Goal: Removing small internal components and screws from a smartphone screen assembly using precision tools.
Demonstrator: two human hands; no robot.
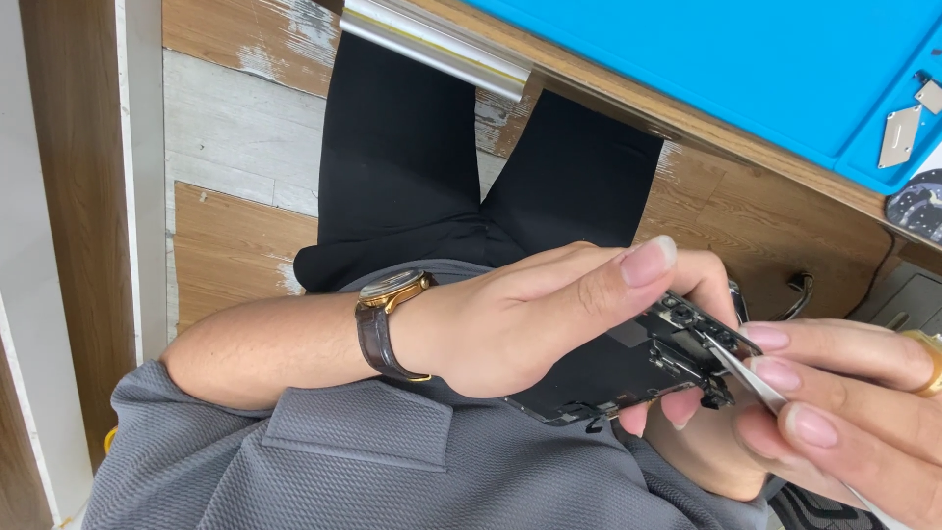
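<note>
A blue mat (746, 59) covers the wooden surface (746, 186) at the top, with small metal plates (900, 135) lying on it. Below, over the person's lap, the left hand (520, 324) is curled around an opened phone (628, 368), fingers wrapped under it and thumb stretched along its top. The right hand (854, 412) pinches metal tweezers (751, 378) between closed fingertips, the tip touching the phone's upper parts. A brown-strapped watch (388, 319) sits on the left wrist.
</note>
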